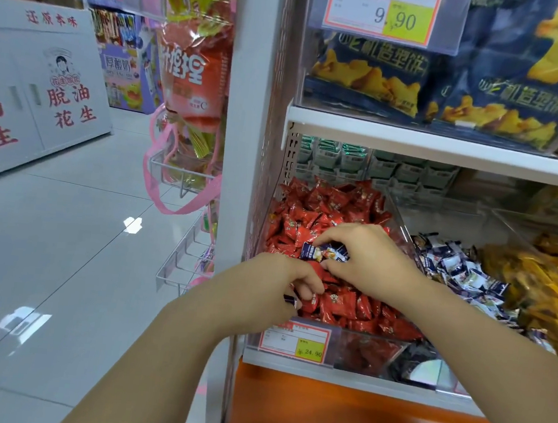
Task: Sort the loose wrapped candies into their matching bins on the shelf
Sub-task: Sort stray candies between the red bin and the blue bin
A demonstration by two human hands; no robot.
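Over the clear plastic bin (367,356) of red wrapped candies (323,204), the right hand (371,255) pinches blue-and-white wrapped candies (323,252); the left hand (271,284) grips a mostly hidden dark wrapper (290,301).

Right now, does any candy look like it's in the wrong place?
Yes. One blue-and-white candy is in among the red candies, where the right hand pinches it. It matches the blue-and-white pile just to the right.

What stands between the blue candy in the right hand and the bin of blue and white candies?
Only the clear divider between the two bins. The right hand pinches the blue candy above the red candies, left of that wall; the blue and white candies lie beyond it. Lifting over its edge should suffice.
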